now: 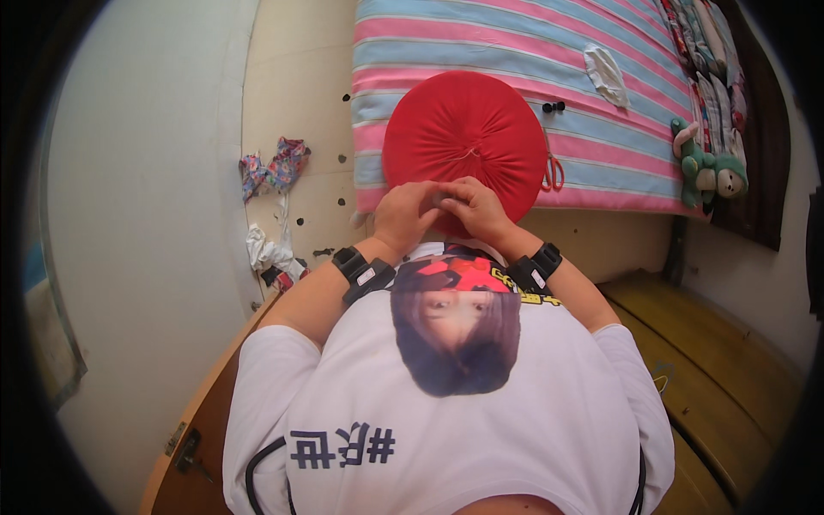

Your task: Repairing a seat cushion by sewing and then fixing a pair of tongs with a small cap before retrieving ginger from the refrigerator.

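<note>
A round red cushion (463,112) lies at the near edge of a striped bed, its fabric gathered into folds at the middle. Pale thread ends (463,157) stick out from that gathered centre. Over the cushion's near rim, my left hand (402,216) and my right hand (476,206) meet with fingertips pinched together. Whatever they pinch is too small to make out. Just right of the cushion are red-handled scissors (554,174), their blades partly hidden by it. Small black objects (554,107) sit beyond the scissors.
The bed's pink, blue and white cover (618,163) spreads behind and right. On it lie a white cloth (606,75) and a green plush toy (704,167). Patterned fabric (275,169) and white fabric (268,249) lie on the left floor. Yellowish boards (687,343) are at right.
</note>
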`<state>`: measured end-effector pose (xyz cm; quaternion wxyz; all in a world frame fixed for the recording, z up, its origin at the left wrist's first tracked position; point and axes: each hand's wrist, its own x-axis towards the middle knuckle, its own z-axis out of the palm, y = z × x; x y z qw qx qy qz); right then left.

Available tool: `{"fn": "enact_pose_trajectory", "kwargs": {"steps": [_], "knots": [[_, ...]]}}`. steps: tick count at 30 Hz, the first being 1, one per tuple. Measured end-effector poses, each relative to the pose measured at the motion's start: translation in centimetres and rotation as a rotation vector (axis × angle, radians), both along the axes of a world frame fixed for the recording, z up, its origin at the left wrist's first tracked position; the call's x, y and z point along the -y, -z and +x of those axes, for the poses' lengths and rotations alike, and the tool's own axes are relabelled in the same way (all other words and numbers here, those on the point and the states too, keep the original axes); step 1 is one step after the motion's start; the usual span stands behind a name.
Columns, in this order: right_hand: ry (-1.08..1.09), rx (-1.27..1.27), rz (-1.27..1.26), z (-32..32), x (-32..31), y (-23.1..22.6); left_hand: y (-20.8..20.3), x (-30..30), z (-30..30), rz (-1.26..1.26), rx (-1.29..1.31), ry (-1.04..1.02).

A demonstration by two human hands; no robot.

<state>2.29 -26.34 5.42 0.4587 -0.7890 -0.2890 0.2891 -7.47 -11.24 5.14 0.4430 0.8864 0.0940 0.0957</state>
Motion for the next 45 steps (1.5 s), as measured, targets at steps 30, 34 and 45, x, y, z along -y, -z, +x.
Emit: {"fn": "enact_pose_trajectory", "kwargs": {"steps": [30,34,45], "knots": [[0.716,-0.307,-0.162,20.8,20.0,13.0,2.3,6.1,-1.8,-0.021,-0.139,-0.578],[0.521,-0.324,-0.477,23.4,23.6,18.4,3.0,7.8,-1.6,-0.207,-0.164,-0.722],[0.240,-0.511,-0.299,23.7,14.2,15.5,3.6,9.3,-1.6,-0.052,-0.129,-0.799]]}}
